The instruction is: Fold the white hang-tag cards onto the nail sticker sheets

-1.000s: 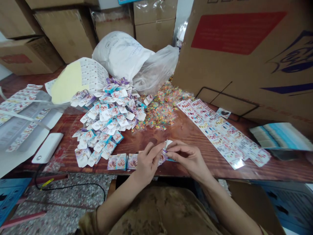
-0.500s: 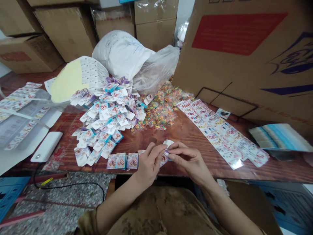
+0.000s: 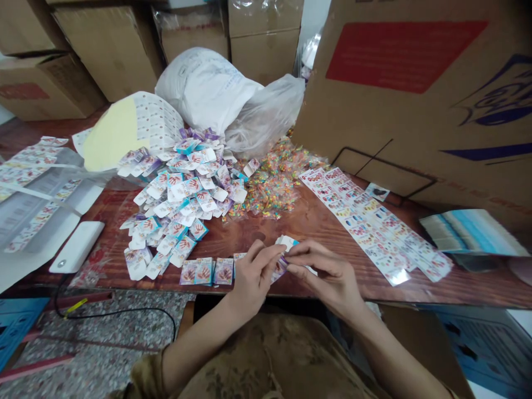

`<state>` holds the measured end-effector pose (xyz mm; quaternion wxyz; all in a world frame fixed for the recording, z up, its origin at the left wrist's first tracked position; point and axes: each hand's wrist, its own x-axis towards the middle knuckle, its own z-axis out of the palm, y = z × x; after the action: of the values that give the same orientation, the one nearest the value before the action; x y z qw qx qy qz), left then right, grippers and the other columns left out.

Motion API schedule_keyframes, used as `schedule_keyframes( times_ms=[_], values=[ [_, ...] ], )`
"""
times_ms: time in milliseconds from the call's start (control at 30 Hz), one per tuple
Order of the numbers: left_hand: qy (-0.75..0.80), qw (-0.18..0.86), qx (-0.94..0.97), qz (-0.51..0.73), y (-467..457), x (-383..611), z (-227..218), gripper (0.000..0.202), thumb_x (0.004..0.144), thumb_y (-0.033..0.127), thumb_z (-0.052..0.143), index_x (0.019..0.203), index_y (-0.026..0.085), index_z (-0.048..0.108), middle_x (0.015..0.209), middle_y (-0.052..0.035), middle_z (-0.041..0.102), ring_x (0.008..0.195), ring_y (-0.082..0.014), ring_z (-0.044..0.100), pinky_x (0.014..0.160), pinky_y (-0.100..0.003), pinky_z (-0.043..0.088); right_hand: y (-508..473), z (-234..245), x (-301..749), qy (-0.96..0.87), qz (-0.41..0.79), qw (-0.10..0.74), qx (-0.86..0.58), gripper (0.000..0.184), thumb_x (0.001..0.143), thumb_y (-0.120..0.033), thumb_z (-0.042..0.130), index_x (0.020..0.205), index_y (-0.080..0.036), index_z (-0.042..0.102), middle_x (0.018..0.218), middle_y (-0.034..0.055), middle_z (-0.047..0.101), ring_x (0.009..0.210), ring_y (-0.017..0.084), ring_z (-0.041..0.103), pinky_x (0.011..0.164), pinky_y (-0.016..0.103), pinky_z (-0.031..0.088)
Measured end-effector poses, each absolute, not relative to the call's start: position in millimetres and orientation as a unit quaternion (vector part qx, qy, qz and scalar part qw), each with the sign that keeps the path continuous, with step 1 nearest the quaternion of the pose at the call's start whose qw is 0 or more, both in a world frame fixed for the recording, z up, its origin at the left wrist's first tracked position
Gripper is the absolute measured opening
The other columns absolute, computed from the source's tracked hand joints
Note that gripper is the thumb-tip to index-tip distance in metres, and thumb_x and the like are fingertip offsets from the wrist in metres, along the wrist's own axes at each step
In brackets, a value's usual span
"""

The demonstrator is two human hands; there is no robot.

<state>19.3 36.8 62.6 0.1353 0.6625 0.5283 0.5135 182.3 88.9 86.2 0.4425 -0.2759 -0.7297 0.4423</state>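
Observation:
Between my hands, near the table's front edge, is a small printed carton [image 3: 279, 268] with purple sides, partly covered by fingers. My left hand [image 3: 255, 272] is closed on its left side. The fingers of my right hand [image 3: 326, 270] pinch it from the right, near its top. White flaps [image 3: 286, 241] show just beyond my fingertips; I cannot tell whether they belong to this carton. Left of my left hand stands a short row of small cartons [image 3: 203, 271] with hand pictures. Behind it spreads a large heap of similar cartons [image 3: 178, 194], many with white flaps up.
Small clear packets of coloured bits [image 3: 270, 185] lie behind my hands. Sticker sheets [image 3: 366, 221] and a blue-white stack of cards [image 3: 471, 233] are on the right. A big cardboard box [image 3: 399, 122] rises there. White bags [image 3: 203, 83] and a white power bank [image 3: 77, 247] are left.
My right hand has shifted slightly at the carton, and a bit more of the white flaps shows. The whole view has moved a little; the rest stays in place.

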Motion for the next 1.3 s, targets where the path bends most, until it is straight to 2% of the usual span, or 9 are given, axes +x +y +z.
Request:
schedule_keyframes(
  times_ms=[100,267,433,633,733,833,933,1133,1300],
  values=[
    [0.540,0.161,0.646,0.515,37,20,63,0.019,0.098,0.020,0.046,0.101,0.018,0.065,0.085,-0.0043,0.063,0.074,-0.0125,0.060,0.067,-0.022,0.049,84,81,179,-0.731,0.434,0.439,-0.293,0.013,0.079,-0.024,0.075,0.092,-0.025,0.077,0.090,0.0070,0.070,0.083,0.020,0.067,0.073,0.032,0.056],
    [0.575,0.176,0.632,0.489,32,25,50,0.020,0.098,0.021,0.042,0.092,0.018,0.061,0.082,-0.0039,0.063,0.072,-0.0138,0.060,0.065,-0.024,0.046,79,63,173,-0.700,0.471,0.426,-0.325,0.004,0.081,-0.026,0.073,0.082,-0.022,0.074,0.084,0.0062,0.069,0.079,0.019,0.066,0.071,0.031,0.054],
    [0.604,0.255,0.616,0.437,13,29,50,0.019,0.098,0.022,0.039,0.102,0.019,0.058,0.091,-0.0055,0.065,0.083,-0.0170,0.062,0.073,-0.028,0.047,80,49,177,-0.651,0.559,0.372,-0.354,0.012,0.077,-0.032,0.077,0.075,-0.021,0.074,0.078,0.0050,0.071,0.074,0.018,0.066,0.069,0.029,0.054],
    [0.625,0.380,0.505,0.458,5,1,60,0.024,0.097,0.033,0.046,0.117,0.022,0.054,0.076,0.0020,0.059,0.055,-0.0106,0.052,0.053,-0.022,0.042,81,42,156,-0.593,0.585,0.391,-0.391,0.019,0.073,-0.038,0.078,0.078,-0.021,0.073,0.074,0.0031,0.070,0.067,0.016,0.064,0.062,0.027,0.054],
    [0.657,0.320,0.482,0.483,2,-29,63,0.033,0.095,0.038,0.050,0.124,0.022,0.051,0.081,0.0013,0.059,0.059,-0.0096,0.054,0.055,-0.021,0.043,86,40,143,-0.585,0.559,0.426,-0.405,0.020,0.073,-0.039,0.078,0.079,-0.021,0.072,0.074,0.0028,0.070,0.063,0.015,0.061,0.057,0.026,0.052],
    [0.708,0.204,0.490,0.466,-7,-61,64,0.033,0.091,0.038,0.058,0.119,0.021,0.056,0.085,-0.0006,0.062,0.070,-0.0117,0.058,0.065,-0.022,0.046,96,38,140,-0.600,0.508,0.458,-0.415,0.015,0.075,-0.035,0.077,0.081,-0.021,0.073,0.076,0.0026,0.068,0.063,0.014,0.059,0.056,0.026,0.049],
    [0.734,0.150,0.499,0.435,-21,-90,63,0.026,0.090,0.037,0.060,0.109,0.020,0.063,0.085,-0.0026,0.065,0.078,-0.0152,0.061,0.070,-0.025,0.047,103,37,144,-0.602,0.491,0.469,-0.420,0.013,0.075,-0.032,0.077,0.082,-0.021,0.074,0.079,0.0021,0.067,0.067,0.014,0.060,0.061,0.027,0.049],
    [0.790,0.134,0.472,0.366,-47,-133,61,0.022,0.090,0.033,0.057,0.103,0.018,0.065,0.083,-0.0029,0.067,0.076,-0.0168,0.062,0.067,-0.026,0.046,98,38,128,-0.592,0.559,0.414,-0.407,0.018,0.073,-0.035,0.078,0.082,-0.020,0.073,0.075,0.0019,0.069,0.062,0.014,0.059,0.058,0.027,0.048],
    [0.793,0.172,0.498,0.306,-61,-143,54,0.019,0.088,0.023,0.052,0.101,0.019,0.064,0.082,-0.0018,0.068,0.074,-0.0171,0.064,0.071,-0.027,0.048,74,42,73,-0.642,0.588,0.352,-0.345,0.017,0.077,-0.035,0.074,0.080,-0.019,0.072,0.080,0.0042,0.071,0.073,0.018,0.064,0.069,0.030,0.050]
  ],
)
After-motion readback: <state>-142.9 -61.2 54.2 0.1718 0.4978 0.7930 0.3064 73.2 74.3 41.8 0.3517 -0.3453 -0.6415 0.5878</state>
